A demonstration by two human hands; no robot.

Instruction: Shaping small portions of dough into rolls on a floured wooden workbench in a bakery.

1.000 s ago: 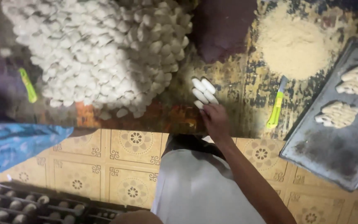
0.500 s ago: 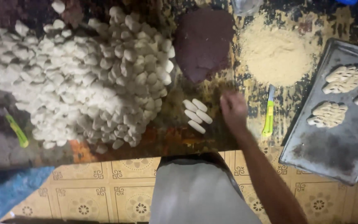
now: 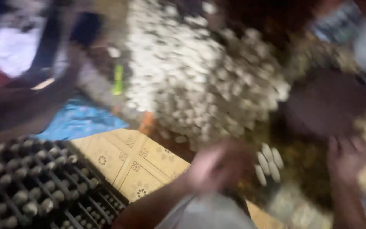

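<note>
Item: four small white oblong dough pieces (image 3: 267,165), lying side by side on the patterned surface (image 3: 301,169), low in the frame, at about 5 o'clock from the large heap. Left hand (image 3: 217,165): just beside them at their 9 o'clock, fingers curled, heavily blurred; whether its grip held anything could not be told. Right hand (image 3: 346,154): near the pieces at their 3 o'clock, fingers bent upward, blurred; grip likewise could not be told. Heap of similar white pieces (image 3: 200,76): at 12 o'clock from the four, broad and piled. Dark rounded mass (image 3: 327,101): at 1 o'clock, above the right hand. Green tool (image 3: 117,79): at the heap's 9 o'clock edge. Blue cloth (image 3: 79,121): at 8 o'clock from the heap. Tiled floor (image 3: 128,161): below the surface. Dark rack of rounded items (image 3: 34,186): lower left corner. Another person's arm (image 3: 30,101): upper left, reaching across.
</note>
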